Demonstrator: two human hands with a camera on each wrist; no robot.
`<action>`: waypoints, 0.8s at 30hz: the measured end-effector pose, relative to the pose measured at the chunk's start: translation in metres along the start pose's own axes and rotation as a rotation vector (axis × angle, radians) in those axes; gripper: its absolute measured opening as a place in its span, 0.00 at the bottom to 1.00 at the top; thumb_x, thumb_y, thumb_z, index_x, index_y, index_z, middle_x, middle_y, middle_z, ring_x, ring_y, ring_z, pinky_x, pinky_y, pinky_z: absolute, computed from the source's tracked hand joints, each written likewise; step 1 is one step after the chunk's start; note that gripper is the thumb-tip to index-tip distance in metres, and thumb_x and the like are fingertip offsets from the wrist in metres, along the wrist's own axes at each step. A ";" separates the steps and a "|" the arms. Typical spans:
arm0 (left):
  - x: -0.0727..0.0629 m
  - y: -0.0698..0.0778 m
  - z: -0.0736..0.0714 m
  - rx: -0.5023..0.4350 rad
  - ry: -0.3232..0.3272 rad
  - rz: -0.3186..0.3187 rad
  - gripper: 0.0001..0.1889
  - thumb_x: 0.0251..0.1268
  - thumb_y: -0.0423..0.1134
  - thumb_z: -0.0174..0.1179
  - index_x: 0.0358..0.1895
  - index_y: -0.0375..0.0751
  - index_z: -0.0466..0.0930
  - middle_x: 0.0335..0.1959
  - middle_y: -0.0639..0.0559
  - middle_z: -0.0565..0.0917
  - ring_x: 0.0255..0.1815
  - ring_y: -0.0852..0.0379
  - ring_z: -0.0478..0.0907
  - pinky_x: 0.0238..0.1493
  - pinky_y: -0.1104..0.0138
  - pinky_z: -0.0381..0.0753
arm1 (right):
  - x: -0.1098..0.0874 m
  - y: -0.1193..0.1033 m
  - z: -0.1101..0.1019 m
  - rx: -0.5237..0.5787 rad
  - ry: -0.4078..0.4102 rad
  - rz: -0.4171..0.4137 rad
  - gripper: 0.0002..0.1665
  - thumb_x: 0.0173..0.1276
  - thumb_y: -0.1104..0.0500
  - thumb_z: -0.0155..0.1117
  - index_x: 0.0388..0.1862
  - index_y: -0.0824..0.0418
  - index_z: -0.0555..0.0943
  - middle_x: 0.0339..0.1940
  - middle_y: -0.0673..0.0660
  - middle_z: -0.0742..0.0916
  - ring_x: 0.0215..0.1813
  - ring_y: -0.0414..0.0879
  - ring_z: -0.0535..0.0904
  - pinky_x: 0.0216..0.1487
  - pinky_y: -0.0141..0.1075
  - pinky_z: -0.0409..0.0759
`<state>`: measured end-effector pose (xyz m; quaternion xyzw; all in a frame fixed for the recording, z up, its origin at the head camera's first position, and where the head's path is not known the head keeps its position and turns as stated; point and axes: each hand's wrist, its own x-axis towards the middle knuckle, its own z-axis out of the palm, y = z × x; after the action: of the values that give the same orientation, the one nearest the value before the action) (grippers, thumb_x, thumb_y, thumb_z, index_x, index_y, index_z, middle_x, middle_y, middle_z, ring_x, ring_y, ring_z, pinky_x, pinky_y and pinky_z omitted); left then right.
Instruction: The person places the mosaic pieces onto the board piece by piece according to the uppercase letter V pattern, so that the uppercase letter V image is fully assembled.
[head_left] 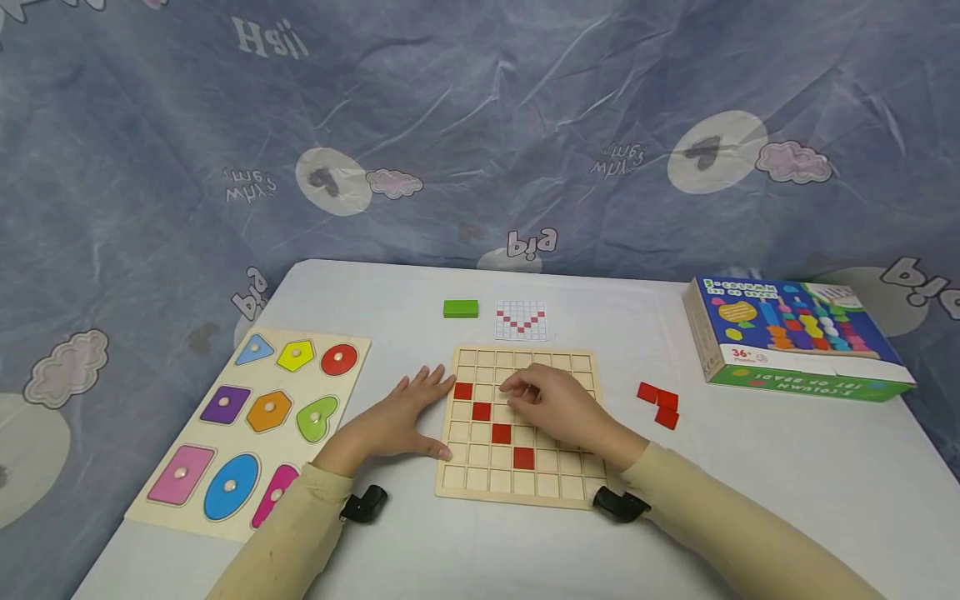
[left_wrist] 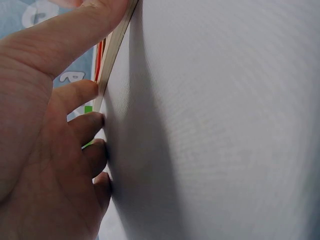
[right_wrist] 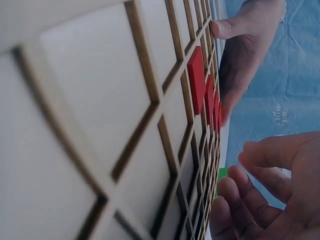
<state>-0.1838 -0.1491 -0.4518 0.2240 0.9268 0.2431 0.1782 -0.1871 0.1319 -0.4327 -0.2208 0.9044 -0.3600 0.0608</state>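
A wooden grid board (head_left: 517, 498) lies in front of me with red square tiles (head_left: 523, 458) set in a diagonal row of its cells. At the board's left edge my left hand (head_left: 393, 421) is spread, its fingertips and thumb touching the rim. My right hand (head_left: 558, 407) hovers over the middle of the board, fingers bent loosely. In the right wrist view nothing shows between the thumb and fingers of that right hand (right_wrist: 272, 187). Three loose red tiles (head_left: 667, 400) lie on the table right of the board.
Behind the board are a small pattern card (head_left: 521, 321) with a red V and a green block (head_left: 461, 309). A shape puzzle board (head_left: 288, 450) with knobbed pieces lies at left. The bead toy box (head_left: 798, 337) stands at back right on the white table (head_left: 757, 467).
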 end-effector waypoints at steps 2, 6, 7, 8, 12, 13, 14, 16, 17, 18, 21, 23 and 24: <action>0.000 0.000 0.000 -0.002 0.001 0.003 0.61 0.44 0.59 0.80 0.82 0.48 0.55 0.84 0.48 0.49 0.84 0.47 0.38 0.82 0.51 0.38 | -0.004 0.001 -0.003 0.000 0.004 0.006 0.10 0.70 0.58 0.67 0.49 0.54 0.88 0.35 0.42 0.83 0.38 0.39 0.77 0.42 0.35 0.80; 0.000 0.000 0.000 -0.003 0.001 0.010 0.61 0.44 0.58 0.80 0.82 0.48 0.55 0.84 0.47 0.49 0.84 0.46 0.37 0.82 0.51 0.38 | -0.011 0.004 -0.008 -0.003 0.012 0.006 0.10 0.70 0.59 0.68 0.48 0.54 0.88 0.34 0.42 0.83 0.38 0.40 0.77 0.42 0.36 0.80; 0.000 0.000 0.000 -0.004 0.002 0.012 0.61 0.44 0.58 0.80 0.82 0.47 0.55 0.84 0.47 0.49 0.84 0.46 0.38 0.82 0.51 0.37 | -0.013 0.005 -0.010 -0.001 0.013 0.008 0.10 0.70 0.59 0.68 0.48 0.54 0.88 0.34 0.42 0.83 0.38 0.40 0.77 0.42 0.36 0.80; 0.000 -0.001 0.000 -0.002 0.001 0.011 0.61 0.44 0.58 0.80 0.82 0.48 0.55 0.84 0.48 0.49 0.84 0.47 0.37 0.82 0.51 0.37 | -0.015 0.005 -0.011 -0.002 0.014 0.009 0.10 0.70 0.59 0.68 0.48 0.54 0.88 0.34 0.42 0.83 0.38 0.40 0.77 0.41 0.35 0.80; -0.001 0.000 -0.001 0.001 0.000 0.010 0.61 0.44 0.58 0.80 0.82 0.48 0.54 0.84 0.48 0.49 0.84 0.47 0.37 0.82 0.52 0.37 | -0.023 0.009 -0.015 -0.002 0.026 0.012 0.10 0.69 0.59 0.69 0.48 0.55 0.88 0.33 0.42 0.82 0.37 0.40 0.77 0.40 0.35 0.80; 0.000 0.000 -0.001 -0.001 0.002 0.014 0.61 0.44 0.58 0.80 0.82 0.47 0.55 0.84 0.47 0.49 0.84 0.47 0.38 0.82 0.51 0.37 | -0.025 0.010 -0.016 -0.001 0.030 0.011 0.10 0.69 0.60 0.69 0.48 0.55 0.88 0.33 0.42 0.82 0.37 0.41 0.77 0.40 0.35 0.79; 0.000 0.000 -0.001 -0.001 0.002 0.015 0.61 0.44 0.58 0.80 0.82 0.47 0.55 0.84 0.47 0.49 0.84 0.47 0.38 0.82 0.51 0.37 | -0.027 0.012 -0.017 -0.003 0.035 0.011 0.10 0.69 0.60 0.69 0.48 0.54 0.88 0.32 0.42 0.82 0.37 0.41 0.77 0.40 0.34 0.79; 0.000 0.000 -0.001 -0.005 0.004 0.020 0.61 0.44 0.58 0.80 0.82 0.46 0.55 0.84 0.46 0.49 0.84 0.46 0.38 0.82 0.50 0.38 | -0.031 0.014 -0.019 -0.004 0.045 0.011 0.09 0.69 0.61 0.69 0.47 0.54 0.88 0.32 0.42 0.82 0.36 0.41 0.77 0.39 0.34 0.79; 0.000 0.000 -0.001 -0.007 0.006 0.024 0.61 0.44 0.58 0.80 0.82 0.46 0.56 0.83 0.46 0.50 0.84 0.45 0.38 0.82 0.50 0.38 | -0.034 0.015 -0.020 -0.005 0.049 0.012 0.09 0.69 0.61 0.69 0.47 0.54 0.88 0.32 0.43 0.82 0.36 0.41 0.77 0.39 0.34 0.79; -0.001 0.000 -0.001 -0.008 0.005 0.024 0.61 0.44 0.58 0.80 0.82 0.46 0.56 0.83 0.46 0.50 0.84 0.45 0.38 0.82 0.50 0.38 | -0.036 0.017 -0.021 -0.009 0.054 0.015 0.09 0.69 0.61 0.69 0.47 0.53 0.88 0.32 0.43 0.82 0.36 0.41 0.76 0.39 0.33 0.79; -0.001 0.000 -0.001 -0.007 0.004 0.023 0.61 0.44 0.58 0.80 0.82 0.46 0.55 0.84 0.46 0.49 0.84 0.45 0.38 0.82 0.50 0.38 | -0.043 0.021 -0.025 -0.011 0.065 0.024 0.09 0.69 0.61 0.69 0.47 0.53 0.88 0.33 0.43 0.81 0.37 0.41 0.76 0.38 0.33 0.78; -0.001 0.001 -0.001 -0.007 0.005 0.022 0.61 0.44 0.58 0.80 0.82 0.46 0.55 0.84 0.46 0.49 0.84 0.46 0.38 0.82 0.50 0.38 | -0.048 0.024 -0.028 -0.016 0.071 0.032 0.10 0.69 0.60 0.69 0.48 0.53 0.88 0.33 0.43 0.82 0.37 0.41 0.76 0.38 0.32 0.78; -0.001 0.001 -0.001 -0.008 0.006 0.023 0.61 0.44 0.57 0.80 0.82 0.46 0.55 0.84 0.46 0.49 0.84 0.45 0.38 0.82 0.50 0.38 | -0.050 0.025 -0.030 -0.017 0.074 0.035 0.10 0.69 0.60 0.69 0.48 0.53 0.88 0.33 0.43 0.82 0.37 0.41 0.76 0.37 0.32 0.78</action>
<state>-0.1832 -0.1495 -0.4501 0.2334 0.9237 0.2493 0.1736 -0.1591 0.1886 -0.4304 -0.1919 0.9129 -0.3590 0.0317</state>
